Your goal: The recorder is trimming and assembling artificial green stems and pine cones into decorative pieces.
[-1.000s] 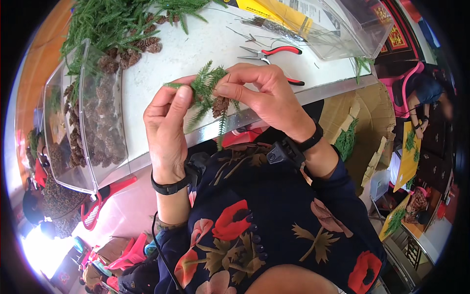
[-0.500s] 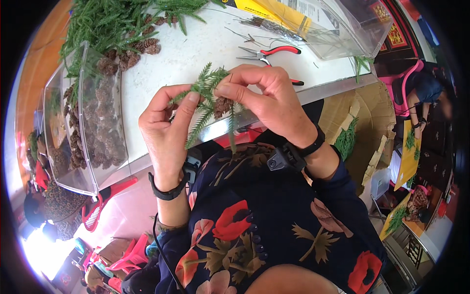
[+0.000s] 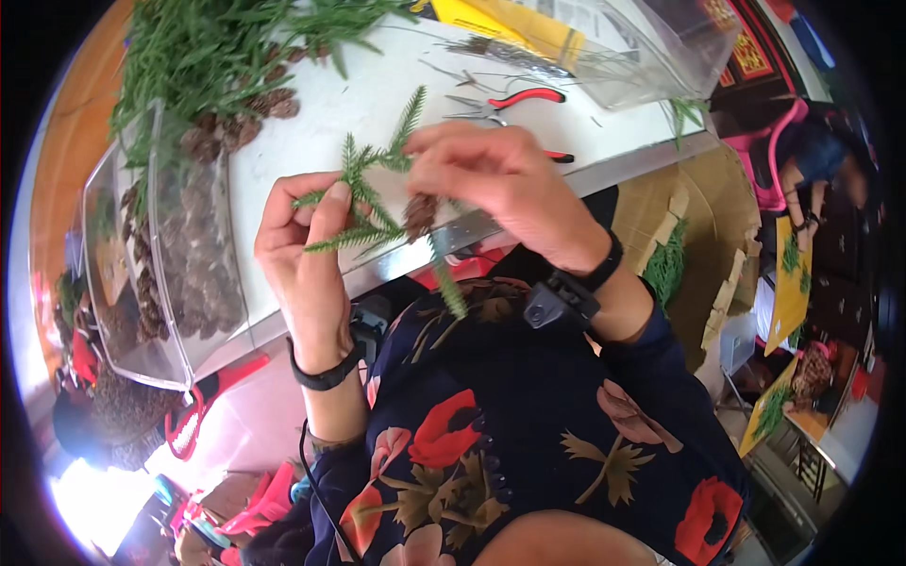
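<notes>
Left hand is shifting outward, pinching evergreen sprig; best keeping steady. Right hand is blurring near pinecone, grip unclear.

The right hand is blurred — its grip unreadable — and hides part of the pliers. The top edge crops the greenery pile.

Hands farther apart, sprig wider
</notes>
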`<state>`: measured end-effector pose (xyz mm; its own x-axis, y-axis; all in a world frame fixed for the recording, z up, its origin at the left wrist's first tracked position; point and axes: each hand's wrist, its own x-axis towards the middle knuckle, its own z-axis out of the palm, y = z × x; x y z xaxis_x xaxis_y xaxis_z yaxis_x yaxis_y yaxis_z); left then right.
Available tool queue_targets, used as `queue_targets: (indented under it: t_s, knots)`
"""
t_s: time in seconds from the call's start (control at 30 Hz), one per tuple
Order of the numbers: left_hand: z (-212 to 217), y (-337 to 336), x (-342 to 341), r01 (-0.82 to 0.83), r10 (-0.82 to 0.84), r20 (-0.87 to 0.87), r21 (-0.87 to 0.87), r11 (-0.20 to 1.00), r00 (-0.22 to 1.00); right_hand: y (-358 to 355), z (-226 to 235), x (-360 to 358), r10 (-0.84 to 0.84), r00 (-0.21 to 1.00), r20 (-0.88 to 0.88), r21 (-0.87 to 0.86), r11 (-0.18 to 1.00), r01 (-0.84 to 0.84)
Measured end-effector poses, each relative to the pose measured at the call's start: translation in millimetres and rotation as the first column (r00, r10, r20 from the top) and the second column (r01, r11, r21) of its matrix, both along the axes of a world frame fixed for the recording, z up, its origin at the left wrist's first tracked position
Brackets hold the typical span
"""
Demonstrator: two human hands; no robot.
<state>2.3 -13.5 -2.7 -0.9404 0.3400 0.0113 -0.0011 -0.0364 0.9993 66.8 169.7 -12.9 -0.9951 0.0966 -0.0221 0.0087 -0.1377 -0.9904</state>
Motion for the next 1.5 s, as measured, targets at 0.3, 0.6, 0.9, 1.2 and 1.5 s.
queue_targets:
  t_s: [0.3,0.6,0.9,1.2,1.5]
  knots:
    - [-8.7,-10.0,-10.1,-0.136,0.109,0.168,0.161,0.978,0.98,3.0,0.4,22.2,-0.028,0.924,-0.382,0.256,0.957,0.135]
    - [-1.7,-4.7,-6.2,-0.059,0.046,0.136,0.096,0.994,0.99,-2.8,-1.1,22.6,-0.081,0.978,-0.193,0.099,0.99,0.101]
    - [11.6,0.5,7.3,0.079,-0.107,0.203,0.139,0.987,0.973,-1.2,-20.3,10.9,0.11,0.989,0.099,-0.386,0.92,-0.064]
    - [17.3,-3.4,-0.7,0.304,-0.435,-0.284,-0.406,0.862,0.854,26.8,-36.2,-5.6,0.455,0.86,0.233,-0.491,0.818,-0.3]
    - [13.7,7.3,23.4,-0.007,0.007,0.026,-0.018,1.0,1.0,31.9,-17.8,-14.6,0.558,0.752,0.351,-0.74,0.658,-0.142]
